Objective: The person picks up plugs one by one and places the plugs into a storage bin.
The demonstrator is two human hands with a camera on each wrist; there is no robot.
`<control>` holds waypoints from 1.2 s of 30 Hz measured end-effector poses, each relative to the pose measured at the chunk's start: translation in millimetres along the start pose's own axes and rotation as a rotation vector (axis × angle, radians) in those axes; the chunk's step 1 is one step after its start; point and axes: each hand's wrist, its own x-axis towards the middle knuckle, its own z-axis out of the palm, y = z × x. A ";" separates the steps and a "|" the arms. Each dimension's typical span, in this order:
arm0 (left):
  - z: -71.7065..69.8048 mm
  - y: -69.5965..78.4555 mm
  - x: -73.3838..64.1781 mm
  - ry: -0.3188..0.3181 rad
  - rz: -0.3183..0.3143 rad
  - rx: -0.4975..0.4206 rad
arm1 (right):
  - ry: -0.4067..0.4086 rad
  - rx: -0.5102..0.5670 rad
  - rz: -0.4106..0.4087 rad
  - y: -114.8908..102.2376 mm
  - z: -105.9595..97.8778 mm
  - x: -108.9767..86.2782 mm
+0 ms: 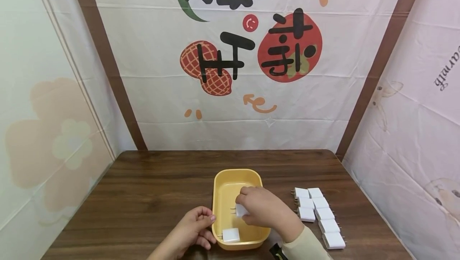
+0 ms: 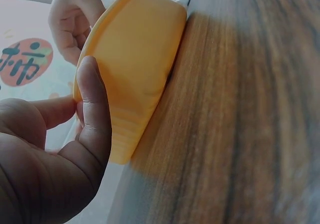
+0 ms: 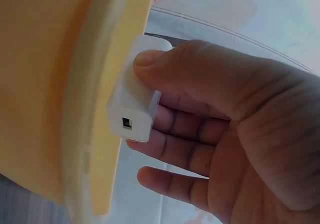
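Note:
My right hand holds a white USB charger between thumb and fingers, over the inside of a yellow plastic tray. The held charger's metal prongs point left in the head view, and its port shows in the right wrist view. At the near end of the tray lies another white charger, its prongs toward the left wall. My left hand pinches the tray's left rim, as the left wrist view also shows with the hand close up.
To the right of the tray, several white chargers lie in two columns on the dark wooden table. Printed cloth hangs behind the table and on both sides. A small black object is by my right sleeve.

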 end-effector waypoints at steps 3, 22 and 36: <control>-0.5 -0.6 0.1 0.001 0.002 0.001 | -0.011 0.001 0.004 -0.6 1.6 2.1; -1.1 -2.2 0.6 -0.012 -0.006 -0.006 | 0.023 -0.065 -0.038 -9.2 22.3 10.6; -2.7 -3.3 1.5 -0.018 -0.005 -0.017 | 0.054 -0.111 -0.031 -16.4 36.0 16.8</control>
